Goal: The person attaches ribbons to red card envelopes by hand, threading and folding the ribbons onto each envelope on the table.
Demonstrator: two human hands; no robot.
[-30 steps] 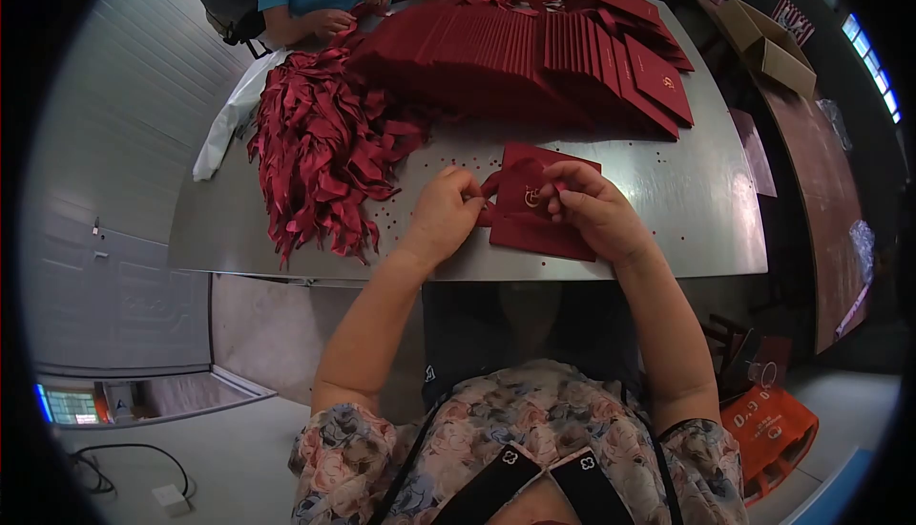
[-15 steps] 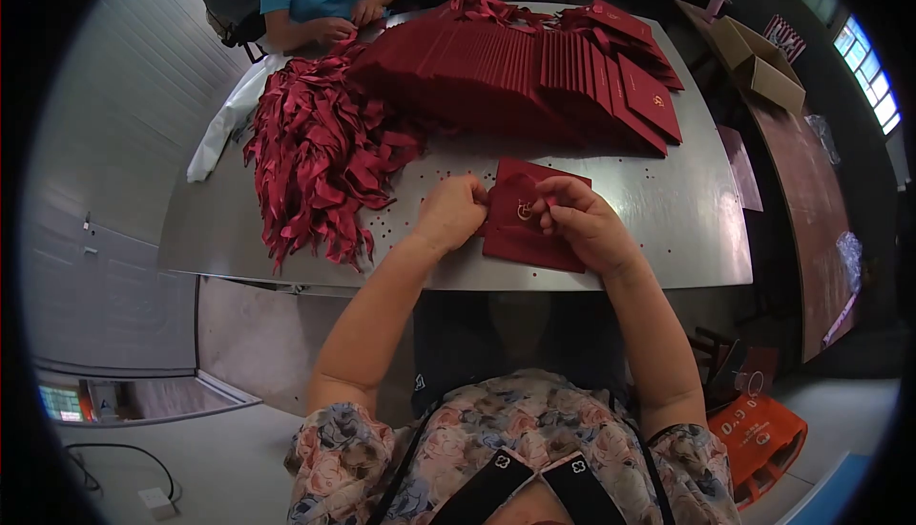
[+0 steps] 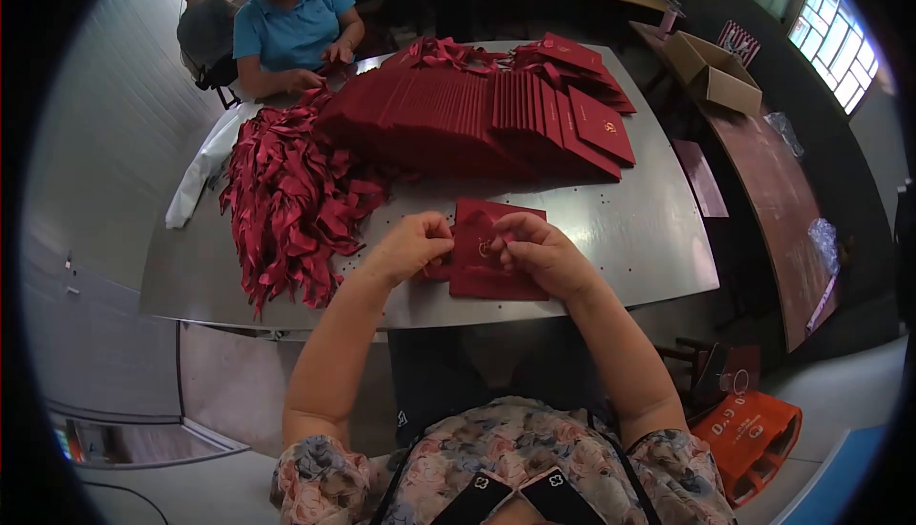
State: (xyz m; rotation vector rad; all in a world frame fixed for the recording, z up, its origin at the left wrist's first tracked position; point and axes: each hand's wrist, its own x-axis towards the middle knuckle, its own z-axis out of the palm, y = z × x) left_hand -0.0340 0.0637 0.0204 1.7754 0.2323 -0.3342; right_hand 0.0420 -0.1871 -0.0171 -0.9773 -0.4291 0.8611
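A flat dark-red paper bag or folder (image 3: pixel 487 283) with a gold emblem lies near the table's front edge. At its left edge my left hand (image 3: pixel 412 246) is closed, its fingers pinching a red ribbon (image 3: pixel 436 272) that is partly hidden. My right hand (image 3: pixel 542 254) hovers over the right part of the bag, thumb and fingertips pressed together on a bit of red ribbon (image 3: pixel 508 237). To the left, a big heap of loose red ribbons (image 3: pixel 281 205) spills over the table. Behind the hands stands a long row of matching red bags (image 3: pixel 429 110).
Small red bits dot the metal table (image 3: pixel 630 248). Across it sits a person in a blue shirt (image 3: pixel 296 24), hands near the ribbons. On the right are a side table (image 3: pixel 763 200) with an open cardboard box (image 3: pixel 711 72), and an orange bag (image 3: pixel 749 434) low down.
The head view has tilted up, so the far side shows more and everything sits lower and farther left. Both hands stay at the bag, still pinching, with only slight finger movement.
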